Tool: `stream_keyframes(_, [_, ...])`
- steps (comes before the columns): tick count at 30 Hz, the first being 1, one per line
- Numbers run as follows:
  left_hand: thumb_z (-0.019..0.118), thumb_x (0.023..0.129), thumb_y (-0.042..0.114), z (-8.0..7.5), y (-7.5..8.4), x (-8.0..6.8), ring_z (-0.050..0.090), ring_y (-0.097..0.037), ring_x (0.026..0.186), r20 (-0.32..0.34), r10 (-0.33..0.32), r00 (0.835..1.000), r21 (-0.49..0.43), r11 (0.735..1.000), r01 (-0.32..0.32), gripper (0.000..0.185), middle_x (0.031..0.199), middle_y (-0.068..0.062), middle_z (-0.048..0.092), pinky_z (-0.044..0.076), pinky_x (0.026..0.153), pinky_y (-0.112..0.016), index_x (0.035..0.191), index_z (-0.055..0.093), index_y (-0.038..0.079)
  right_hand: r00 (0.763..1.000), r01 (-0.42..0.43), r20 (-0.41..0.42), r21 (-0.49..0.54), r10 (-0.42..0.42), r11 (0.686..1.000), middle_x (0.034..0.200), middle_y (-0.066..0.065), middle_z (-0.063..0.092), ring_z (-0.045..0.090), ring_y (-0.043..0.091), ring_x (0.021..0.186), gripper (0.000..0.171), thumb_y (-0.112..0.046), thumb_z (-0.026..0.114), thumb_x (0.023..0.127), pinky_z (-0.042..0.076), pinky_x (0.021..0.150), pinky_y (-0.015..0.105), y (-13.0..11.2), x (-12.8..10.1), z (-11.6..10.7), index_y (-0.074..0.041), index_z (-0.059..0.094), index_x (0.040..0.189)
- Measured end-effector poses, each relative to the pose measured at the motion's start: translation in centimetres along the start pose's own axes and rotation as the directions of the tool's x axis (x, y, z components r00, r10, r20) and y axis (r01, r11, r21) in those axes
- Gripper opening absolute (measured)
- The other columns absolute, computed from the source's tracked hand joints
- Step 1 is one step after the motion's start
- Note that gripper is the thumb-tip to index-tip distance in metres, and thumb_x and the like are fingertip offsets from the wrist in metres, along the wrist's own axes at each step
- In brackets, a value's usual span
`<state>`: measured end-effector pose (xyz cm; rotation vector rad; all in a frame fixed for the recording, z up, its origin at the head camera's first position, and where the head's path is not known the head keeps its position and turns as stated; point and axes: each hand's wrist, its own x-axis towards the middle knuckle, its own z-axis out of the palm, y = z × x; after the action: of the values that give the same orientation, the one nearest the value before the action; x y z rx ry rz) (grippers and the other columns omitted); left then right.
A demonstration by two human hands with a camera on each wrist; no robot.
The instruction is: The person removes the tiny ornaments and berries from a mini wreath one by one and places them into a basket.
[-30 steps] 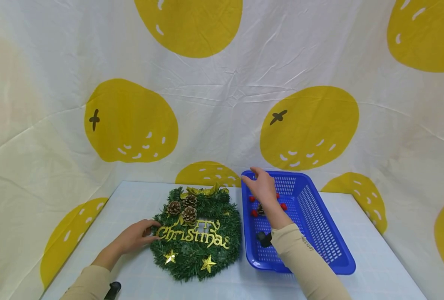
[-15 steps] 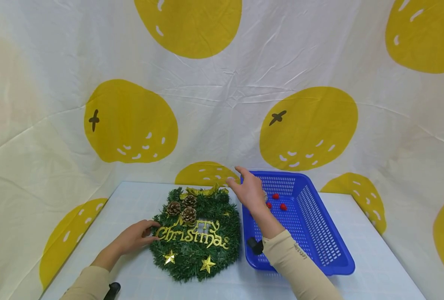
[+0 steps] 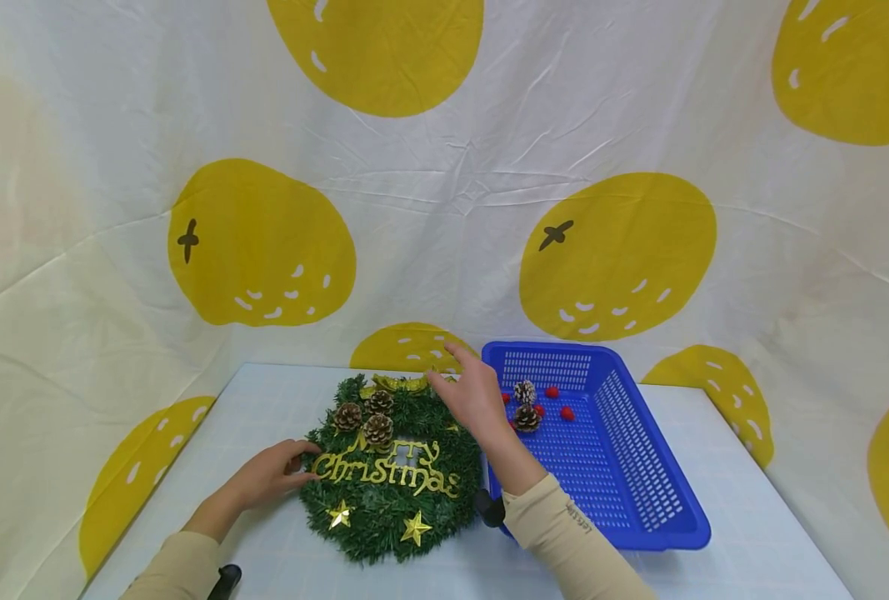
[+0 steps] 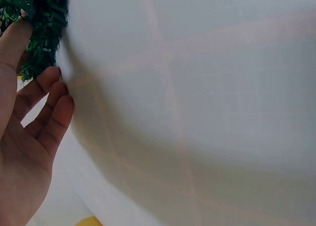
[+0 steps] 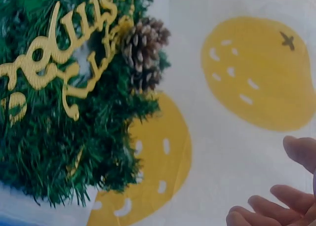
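We see the wreath (image 3: 394,467) lying flat on the desk (image 3: 264,400), at about 9 o'clock from the blue basket (image 3: 639,467), the 2 just beside each other. Our left hand (image 3: 267,475) rests at the wreath's 9 o'clock edge, fingertips touching the green needles; its grip is loose, the fingers gently bent and pinching nothing, as the left wrist view shows (image 4: 29,122). Our right hand (image 3: 474,398) hovers over the wreath's 2 o'clock rim, close to the basket's near-left wall. Its grip is spread, fingers apart and holding nothing, which the right wrist view confirms (image 5: 281,196).

On the wreath, 3 pine cones (image 3: 365,415) sit near 11 o'clock, a gold bow (image 3: 399,383) at 12 o'clock, gold "Merry Christmas" lettering (image 3: 387,468) across the middle, and 2 gold stars (image 3: 416,527) near 6 o'clock.

Inside the basket, at its far-left end, lie 2 loose pine cones (image 3: 525,407) and a few red berries (image 3: 566,412).
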<state>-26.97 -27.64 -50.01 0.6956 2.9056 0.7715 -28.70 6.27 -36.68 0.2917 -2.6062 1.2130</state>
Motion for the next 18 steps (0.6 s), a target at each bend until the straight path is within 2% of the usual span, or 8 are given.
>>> stream_keyframes(4, [0.072,0.089,0.034,0.1,-0.2,0.0,0.040,-0.003,0.067,-0.018,0.022,1.000,0.010,1.000,-0.022,0.042,0.081,0.008,0.049,0.037,0.059,-0.026,0.120,0.064,0.006,1.000,0.017,0.014,-0.004,-0.017,1.000,0.122,0.014,0.064,0.053,0.012,0.052,0.054,-0.031,0.071,0.091,0.050,0.067,0.039,-0.4,-0.4,0.8,-0.012,0.055,0.139])
stream_keyframes(7, [0.072,0.089,0.033,0.2,-0.2,0.1,0.040,-0.003,0.067,-0.020,0.024,1.000,0.011,1.000,-0.023,0.042,0.082,0.007,0.049,0.037,0.059,-0.026,0.120,0.064,0.006,0.999,0.025,0.036,0.009,-0.025,1.000,0.113,0.016,0.066,0.042,0.016,0.044,0.056,-0.031,0.070,0.092,0.045,0.057,0.039,-0.6,-0.6,1.4,-0.012,0.053,0.141])
stream_keyframes(8, [0.072,0.089,0.034,0.2,-0.2,0.1,0.040,-0.003,0.067,-0.020,0.020,1.000,0.012,1.000,-0.019,0.042,0.082,0.007,0.050,0.037,0.059,-0.026,0.120,0.064,0.006,0.999,0.031,0.040,0.007,-0.032,0.999,0.114,0.016,0.066,0.044,0.018,0.045,0.056,-0.031,0.070,0.092,0.046,0.057,0.039,-0.6,-0.7,1.6,-0.012,0.052,0.142])
stream_keyframes(11, [0.072,0.089,0.035,0.1,-0.2,0.1,0.041,-0.004,0.067,-0.011,0.004,1.000,0.010,1.000,-0.004,0.042,0.082,0.007,0.049,0.037,0.060,-0.026,0.121,0.064,0.008,0.997,0.063,0.041,0.001,-0.063,0.998,0.125,0.015,0.063,0.064,0.026,0.073,0.058,-0.031,0.070,0.092,0.053,0.072,0.043,-0.8,-1.1,2.3,-0.010,0.051,0.142])
stream_keyframes(13, [0.072,0.089,0.035,0.1,-0.2,0.1,0.041,-0.004,0.068,-0.006,-0.006,1.000,0.008,1.000,0.006,0.042,0.082,0.007,0.049,0.037,0.061,-0.026,0.121,0.064,0.009,0.997,0.074,0.039,-0.006,-0.074,0.997,0.139,0.012,0.054,0.064,0.030,0.104,0.058,-0.030,0.071,0.092,0.050,0.089,0.047,-0.8,-1.3,2.7,-0.010,0.051,0.142])
stream_keyframes(14, [0.072,0.089,0.035,0.1,-0.2,0.1,0.041,-0.004,0.068,-0.004,-0.004,1.000,0.010,1.000,0.004,0.042,0.082,0.007,0.049,0.037,0.061,-0.026,0.121,0.064,0.009,0.996,0.078,0.042,-0.013,-0.077,0.997,0.140,0.012,0.054,0.060,0.031,0.115,0.058,-0.030,0.071,0.092,0.048,0.093,0.048,-0.8,-1.5,3.0,-0.009,0.051,0.142])
stream_keyframes(16, [0.072,0.089,0.036,0.0,-0.2,0.1,0.041,-0.004,0.068,0.000,-0.004,1.000,0.009,1.000,0.004,0.042,0.082,0.007,0.049,0.037,0.061,-0.026,0.121,0.064,0.010,0.995,0.081,0.053,-0.005,-0.080,0.997,0.141,0.012,0.053,0.055,0.032,0.122,0.058,-0.029,0.070,0.092,0.047,0.095,0.049,-0.7,-1.7,3.4,-0.009,0.050,0.143])
stream_keyframes(18, [0.072,0.089,0.036,0.0,-0.1,0.1,0.041,-0.004,0.068,0.001,0.002,1.000,0.009,1.000,-0.002,0.042,0.082,0.008,0.049,0.037,0.061,-0.026,0.121,0.064,0.010,0.995,0.082,0.063,-0.005,-0.081,0.997,0.140,0.012,0.054,0.056,0.033,0.121,0.058,-0.030,0.070,0.092,0.047,0.095,0.050,-0.7,-2.0,3.8,-0.009,0.050,0.143])
